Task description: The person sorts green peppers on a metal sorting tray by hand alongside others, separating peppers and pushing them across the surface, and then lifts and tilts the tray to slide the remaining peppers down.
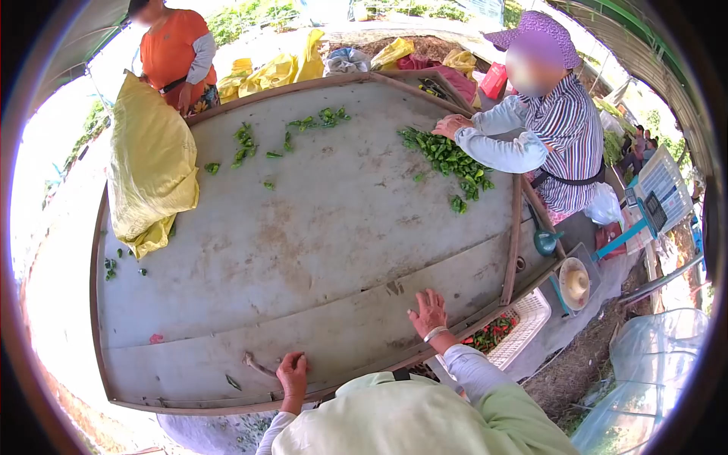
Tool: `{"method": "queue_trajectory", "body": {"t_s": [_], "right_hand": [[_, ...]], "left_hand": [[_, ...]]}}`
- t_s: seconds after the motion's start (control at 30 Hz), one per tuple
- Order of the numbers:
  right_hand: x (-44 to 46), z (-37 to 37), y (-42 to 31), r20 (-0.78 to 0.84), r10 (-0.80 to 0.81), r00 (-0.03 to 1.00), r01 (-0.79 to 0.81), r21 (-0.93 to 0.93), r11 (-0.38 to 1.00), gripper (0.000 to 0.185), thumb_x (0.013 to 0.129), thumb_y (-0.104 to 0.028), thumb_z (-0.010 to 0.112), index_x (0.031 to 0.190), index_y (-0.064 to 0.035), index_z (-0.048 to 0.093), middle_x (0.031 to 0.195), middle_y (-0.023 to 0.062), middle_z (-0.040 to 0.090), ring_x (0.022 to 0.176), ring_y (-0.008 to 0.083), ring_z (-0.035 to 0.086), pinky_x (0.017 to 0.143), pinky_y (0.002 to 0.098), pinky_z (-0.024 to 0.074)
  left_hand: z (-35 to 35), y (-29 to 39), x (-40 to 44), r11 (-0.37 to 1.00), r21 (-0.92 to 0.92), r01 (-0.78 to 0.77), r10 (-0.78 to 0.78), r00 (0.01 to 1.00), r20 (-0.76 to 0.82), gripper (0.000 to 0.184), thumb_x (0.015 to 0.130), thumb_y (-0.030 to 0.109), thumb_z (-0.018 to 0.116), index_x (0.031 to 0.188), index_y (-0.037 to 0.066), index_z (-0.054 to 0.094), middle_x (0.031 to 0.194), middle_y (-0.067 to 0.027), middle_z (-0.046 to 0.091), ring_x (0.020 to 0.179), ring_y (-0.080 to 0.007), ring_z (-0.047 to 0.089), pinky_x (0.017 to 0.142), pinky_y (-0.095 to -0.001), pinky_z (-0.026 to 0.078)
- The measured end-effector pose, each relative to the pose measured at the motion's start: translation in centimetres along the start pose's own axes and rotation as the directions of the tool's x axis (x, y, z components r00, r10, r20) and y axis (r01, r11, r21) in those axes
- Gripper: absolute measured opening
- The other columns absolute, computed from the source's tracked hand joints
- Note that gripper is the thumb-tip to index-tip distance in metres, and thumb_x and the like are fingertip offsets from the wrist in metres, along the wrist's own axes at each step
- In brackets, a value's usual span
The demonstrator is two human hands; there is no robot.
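Note:
My right hand (429, 312) lies on the near part of the grey tabletop (303, 227), fingers spread, with a bracelet at the wrist. Nothing shows in it. At the table's front edge is my left hand (292, 373), its fingers curled; what they hold, if anything, is hidden. A brown stick-like piece (259, 365) reaches close to that hand, and I cannot tell whether they touch. A small dark green pepper (233, 382) lies to its left. Farther off, a heap of green peppers (447, 158) sits at the right side, under a co-worker's hands (453, 126).
A full yellow sack (152, 163) leans over the left rim beside another person in orange (171, 53). Loose green peppers (244, 144) are scattered at the back. Wooden strips (512, 243) border the table. A white crate (523, 322) with red and green peppers stands below, right.

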State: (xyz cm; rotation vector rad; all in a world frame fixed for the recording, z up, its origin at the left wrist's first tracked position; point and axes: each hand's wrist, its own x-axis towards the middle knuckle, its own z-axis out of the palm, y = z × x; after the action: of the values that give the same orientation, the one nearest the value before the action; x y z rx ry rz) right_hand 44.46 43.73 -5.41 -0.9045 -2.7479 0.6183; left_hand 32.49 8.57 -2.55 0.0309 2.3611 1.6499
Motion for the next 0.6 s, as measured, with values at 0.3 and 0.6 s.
{"method": "queue_trajectory", "body": {"t_s": [0.3, 0.6], "right_hand": [[-0.8, -2.3, -2.1, 0.141, 0.117, 0.983, -0.088, -0.196, 0.977, 0.066, 0.076, -0.033, 0.067, 0.133, -0.0132, 0.038, 0.141, 0.0124, 0.026, 0.128, 0.0353, 0.025, 0.089, 0.0562, 0.0405], [-0.9, -2.4, -1.8, 0.181, 0.097, 0.979, -0.057, -0.213, 0.975, 0.069, 0.078, -0.038, 0.065, 0.136, -0.0149, 0.035, 0.144, 0.0116, 0.021, 0.13, 0.0356, 0.022, 0.087, 0.057, 0.0405]], "left_hand": [[0.1, -1.0, 0.4, 0.998, -0.06, 0.018, -0.018, 1.0, -0.002, 0.011, 0.082, 0.006, 0.061, 0.09, -0.002, 0.064, 0.068, -0.0031, 0.061, 0.053, -0.0098, 0.057, 0.052, -0.0239, 0.047], [0.5, -0.1, 0.4, 0.992, -0.099, 0.077, -0.081, 0.996, -0.038, 0.009, 0.083, 0.005, 0.059, 0.086, -0.002, 0.064, 0.066, -0.0029, 0.06, 0.052, -0.0094, 0.055, 0.049, -0.0242, 0.046]]}}
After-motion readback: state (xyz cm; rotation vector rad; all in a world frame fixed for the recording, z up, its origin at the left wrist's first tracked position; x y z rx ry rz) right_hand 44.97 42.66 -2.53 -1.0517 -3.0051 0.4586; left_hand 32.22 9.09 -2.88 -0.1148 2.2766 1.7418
